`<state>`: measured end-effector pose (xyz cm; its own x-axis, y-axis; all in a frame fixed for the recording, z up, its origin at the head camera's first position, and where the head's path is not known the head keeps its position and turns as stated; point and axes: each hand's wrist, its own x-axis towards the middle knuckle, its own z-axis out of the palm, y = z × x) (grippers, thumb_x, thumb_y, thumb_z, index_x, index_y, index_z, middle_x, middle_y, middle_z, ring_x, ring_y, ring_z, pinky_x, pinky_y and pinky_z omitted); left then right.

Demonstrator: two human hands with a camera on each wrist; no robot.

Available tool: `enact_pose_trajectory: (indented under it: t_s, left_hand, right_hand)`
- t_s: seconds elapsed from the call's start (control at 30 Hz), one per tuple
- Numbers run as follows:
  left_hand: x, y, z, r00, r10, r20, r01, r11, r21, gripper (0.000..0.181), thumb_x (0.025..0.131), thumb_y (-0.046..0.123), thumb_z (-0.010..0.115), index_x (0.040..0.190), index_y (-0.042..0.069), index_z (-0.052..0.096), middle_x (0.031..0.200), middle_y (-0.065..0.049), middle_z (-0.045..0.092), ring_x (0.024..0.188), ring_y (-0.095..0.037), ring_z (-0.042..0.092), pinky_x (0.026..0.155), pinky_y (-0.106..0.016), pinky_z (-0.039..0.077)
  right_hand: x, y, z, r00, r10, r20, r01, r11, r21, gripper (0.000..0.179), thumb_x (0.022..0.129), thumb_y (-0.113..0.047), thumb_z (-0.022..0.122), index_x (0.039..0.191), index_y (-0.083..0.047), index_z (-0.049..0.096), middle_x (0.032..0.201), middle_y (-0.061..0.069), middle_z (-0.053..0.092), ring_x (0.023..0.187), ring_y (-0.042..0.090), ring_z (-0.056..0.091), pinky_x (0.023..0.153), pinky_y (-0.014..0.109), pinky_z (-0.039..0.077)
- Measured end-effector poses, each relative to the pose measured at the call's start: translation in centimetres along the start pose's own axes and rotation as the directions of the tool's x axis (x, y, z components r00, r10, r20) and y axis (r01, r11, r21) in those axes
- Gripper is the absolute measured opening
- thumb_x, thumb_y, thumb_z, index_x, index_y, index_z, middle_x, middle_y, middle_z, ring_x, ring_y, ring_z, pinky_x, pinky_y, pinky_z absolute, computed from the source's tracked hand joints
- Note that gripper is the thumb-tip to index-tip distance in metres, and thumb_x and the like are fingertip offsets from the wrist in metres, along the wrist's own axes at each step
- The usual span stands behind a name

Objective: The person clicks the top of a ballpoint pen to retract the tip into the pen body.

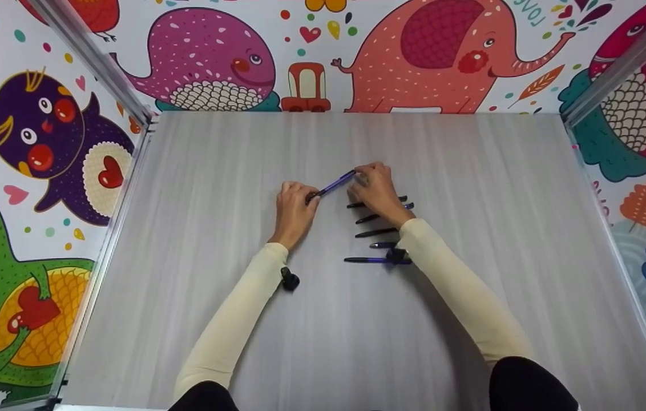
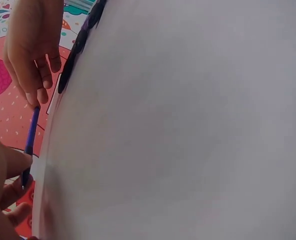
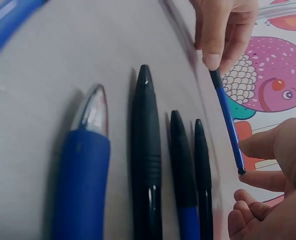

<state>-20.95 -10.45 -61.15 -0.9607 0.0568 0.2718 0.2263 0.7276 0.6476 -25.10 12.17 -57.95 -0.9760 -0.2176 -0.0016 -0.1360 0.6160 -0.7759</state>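
A slim blue pen [image 1: 337, 183] with a black grip is held at a slant between both hands, above the far middle of the table. My left hand [image 1: 294, 210] pinches it by the black grip end. At the opposite end, the thumb and a finger of my right hand [image 1: 377, 191] pinch the pen, as the right wrist view shows. Below the right hand and forearm, several pens lie in a column, tips pointing left. Among them are a black pen [image 3: 146, 150], a blue pen with a silver tip [image 3: 82, 175] and a blue pen with a black grip [image 1: 363, 260].
The pale wood-grain table [image 1: 214, 165] stretches out on all sides of the hands. Metal frame rails [image 1: 109, 68] and printed cartoon panels [image 1: 214, 57] border it. The right sleeve [image 1: 460, 285] covers the right ends of some pens.
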Motion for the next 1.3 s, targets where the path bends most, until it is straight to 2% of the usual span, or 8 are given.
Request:
enact_pose_trajectory:
  t_s: [0.3, 0.53, 0.57, 0.67, 0.87, 1.07, 1.17, 1.3]
  left_hand:
    - [0.0, 1.2, 0.1, 0.999, 0.047, -0.009, -0.047, 0.997, -0.058, 0.011, 0.099, 0.008, 0.082, 0.108, 0.002, 0.083, 0.106, -0.011, 0.077, 0.111, -0.032, 0.061, 0.101, -0.051, 0.047]
    - [0.0, 2.4, 0.4, 0.995, 0.091, -0.034, -0.093, 0.993, -0.077, 0.01, 0.098, 0.005, 0.082, 0.107, 0.001, 0.083, 0.104, -0.012, 0.077, 0.11, -0.033, 0.061, 0.101, -0.051, 0.048]
    - [0.1, 2.0, 0.8, 0.994, 0.098, -0.044, -0.101, 0.991, -0.085, 0.009, 0.099, 0.007, 0.082, 0.107, 0.003, 0.083, 0.104, -0.01, 0.077, 0.11, -0.031, 0.061, 0.1, -0.049, 0.048]
    - [0.1, 2.4, 1.0, 0.992, 0.114, -0.045, -0.118, 0.988, -0.099, 0.008, 0.099, 0.007, 0.082, 0.106, 0.004, 0.083, 0.103, -0.01, 0.077, 0.11, -0.03, 0.061, 0.1, -0.048, 0.049]
    - [-0.4, 4.0, 1.0, 0.99, 0.141, -0.012, -0.141, 0.984, -0.107, 0.009, 0.097, 0.004, 0.082, 0.106, 0.001, 0.083, 0.104, -0.012, 0.077, 0.11, -0.032, 0.062, 0.1, -0.049, 0.05]
    - [-0.8, 4.3, 2.4, 0.985, 0.172, 0.011, -0.17, 0.98, -0.104, 0.009, 0.099, 0.007, 0.082, 0.107, 0.004, 0.083, 0.105, -0.01, 0.077, 0.112, -0.03, 0.061, 0.1, -0.05, 0.05]
    - [-1.2, 5.4, 2.2, 0.985, 0.17, 0.041, -0.165, 0.98, -0.113, 0.009, 0.099, 0.005, 0.081, 0.107, 0.002, 0.082, 0.106, -0.012, 0.077, 0.113, -0.032, 0.061, 0.101, -0.05, 0.05]
    - [-1.3, 5.7, 2.3, 0.985, 0.158, 0.069, -0.148, 0.979, -0.137, 0.009, 0.1, 0.005, 0.08, 0.108, 0.002, 0.082, 0.108, -0.012, 0.077, 0.115, -0.032, 0.061, 0.103, -0.05, 0.049]
  right_hand:
    - [-1.5, 0.2, -0.9, 0.999, -0.003, -0.034, 0.004, 0.999, 0.042, 0.047, 0.105, -0.012, 0.074, 0.145, 0.01, 0.064, 0.144, 0.029, 0.057, 0.135, 0.043, 0.047, 0.113, 0.055, 0.044]
    - [-2.9, 0.3, -1.7, 0.997, -0.04, -0.069, 0.042, 0.999, 0.03, 0.051, 0.105, -0.012, 0.074, 0.148, 0.012, 0.059, 0.142, 0.031, 0.058, 0.132, 0.045, 0.05, 0.11, 0.056, 0.046]
    - [-3.2, 0.3, -1.9, 0.996, -0.043, -0.073, 0.046, 0.998, 0.034, 0.051, 0.105, -0.012, 0.074, 0.148, 0.012, 0.059, 0.142, 0.031, 0.058, 0.132, 0.045, 0.05, 0.11, 0.056, 0.047]
    - [-3.9, 0.6, -2.4, 0.995, -0.047, -0.088, 0.052, 0.998, 0.046, 0.049, 0.105, -0.011, 0.074, 0.147, 0.012, 0.06, 0.14, 0.031, 0.058, 0.13, 0.046, 0.052, 0.109, 0.057, 0.047]
    - [-5.6, 1.4, -3.2, 0.993, -0.049, -0.108, 0.055, 0.997, 0.055, 0.048, 0.105, -0.01, 0.074, 0.145, 0.011, 0.061, 0.139, 0.031, 0.058, 0.13, 0.046, 0.052, 0.108, 0.058, 0.048]
    - [-6.9, 1.8, -3.5, 0.99, -0.037, -0.134, 0.045, 0.997, 0.056, 0.05, 0.105, -0.009, 0.074, 0.147, 0.013, 0.058, 0.138, 0.031, 0.06, 0.128, 0.046, 0.053, 0.107, 0.058, 0.048]
    - [-7.5, 2.0, -3.6, 0.989, -0.028, -0.144, 0.036, 0.998, 0.051, 0.052, 0.105, -0.01, 0.074, 0.149, 0.013, 0.056, 0.138, 0.03, 0.059, 0.129, 0.045, 0.052, 0.108, 0.057, 0.047]
    - [-8.0, 2.2, -3.8, 0.989, -0.027, -0.145, 0.034, 0.998, 0.046, 0.054, 0.105, -0.011, 0.074, 0.15, 0.012, 0.054, 0.138, 0.029, 0.06, 0.13, 0.045, 0.052, 0.109, 0.057, 0.047]
